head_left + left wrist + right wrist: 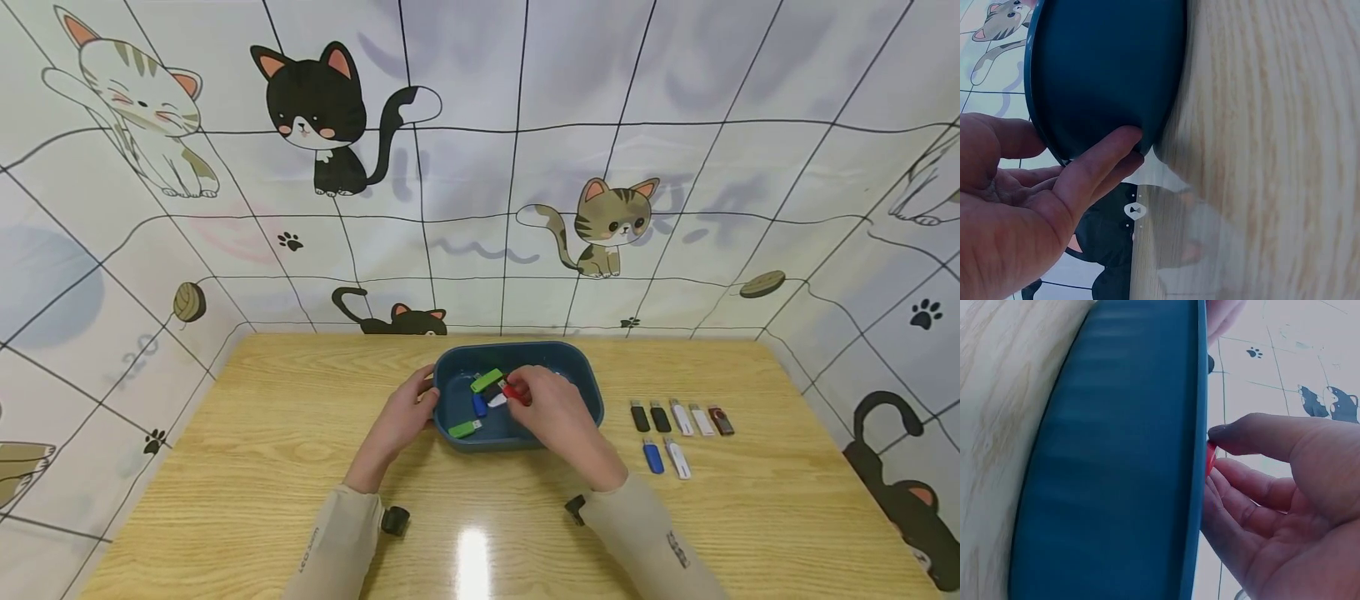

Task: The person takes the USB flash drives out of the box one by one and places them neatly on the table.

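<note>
Red USB stick (513,392): head view, over the blue bin (491,443)'s interior, near the surface (300,467)'s far edge; your right hand (555,412), the nearer, pinches it, plug end pointing from the grip toward the surface's far left corner. Left wrist: your left hand (1029,212) holds the bin's end, thumb at rim. Right wrist: red shell between thumb and fingers.

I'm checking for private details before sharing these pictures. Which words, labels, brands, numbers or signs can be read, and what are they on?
None can be read with certainty.
Left sleeve: small lettering, too small to read.
Right sleeve: dark lettering, too blurred to read.
Cat-patterned sheet: faint letter-like marks, too blurred to read.
USB sticks laid out in two rows: any markings are too small to read.
</note>
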Tool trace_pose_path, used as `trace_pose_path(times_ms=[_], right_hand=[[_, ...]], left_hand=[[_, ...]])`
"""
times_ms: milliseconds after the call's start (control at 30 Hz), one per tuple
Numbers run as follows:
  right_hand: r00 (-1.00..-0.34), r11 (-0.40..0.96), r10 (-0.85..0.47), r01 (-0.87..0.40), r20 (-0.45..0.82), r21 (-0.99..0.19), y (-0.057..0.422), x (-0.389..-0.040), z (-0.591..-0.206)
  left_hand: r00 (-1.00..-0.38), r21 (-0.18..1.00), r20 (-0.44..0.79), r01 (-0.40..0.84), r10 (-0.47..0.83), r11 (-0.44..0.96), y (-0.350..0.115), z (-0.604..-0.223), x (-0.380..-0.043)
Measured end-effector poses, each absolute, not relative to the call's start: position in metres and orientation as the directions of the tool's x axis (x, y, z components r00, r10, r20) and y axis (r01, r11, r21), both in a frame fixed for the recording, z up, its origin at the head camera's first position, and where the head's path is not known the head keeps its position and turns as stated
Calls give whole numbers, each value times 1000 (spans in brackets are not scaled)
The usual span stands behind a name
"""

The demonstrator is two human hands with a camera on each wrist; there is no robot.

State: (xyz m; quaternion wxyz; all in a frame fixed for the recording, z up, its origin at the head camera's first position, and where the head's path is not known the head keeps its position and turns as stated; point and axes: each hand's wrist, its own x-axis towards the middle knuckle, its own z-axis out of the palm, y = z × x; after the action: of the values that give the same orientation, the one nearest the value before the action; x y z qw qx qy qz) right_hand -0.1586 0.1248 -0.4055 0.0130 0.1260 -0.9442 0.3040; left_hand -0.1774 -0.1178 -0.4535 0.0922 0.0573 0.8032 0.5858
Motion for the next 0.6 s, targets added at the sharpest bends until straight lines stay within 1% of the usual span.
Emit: trace_pose_path(times_ms=[333,600], right_hand=[[-971,795,-197,-239,135,-558,146,-151,-404],[-974,794,-183,-225,131,-564,162,-147,-400]], left_hand=[[-977,945,-94,-28,190,325,-117,-452,-177],[-978,948,-91,-27,188,318,-117,-452,-177]])
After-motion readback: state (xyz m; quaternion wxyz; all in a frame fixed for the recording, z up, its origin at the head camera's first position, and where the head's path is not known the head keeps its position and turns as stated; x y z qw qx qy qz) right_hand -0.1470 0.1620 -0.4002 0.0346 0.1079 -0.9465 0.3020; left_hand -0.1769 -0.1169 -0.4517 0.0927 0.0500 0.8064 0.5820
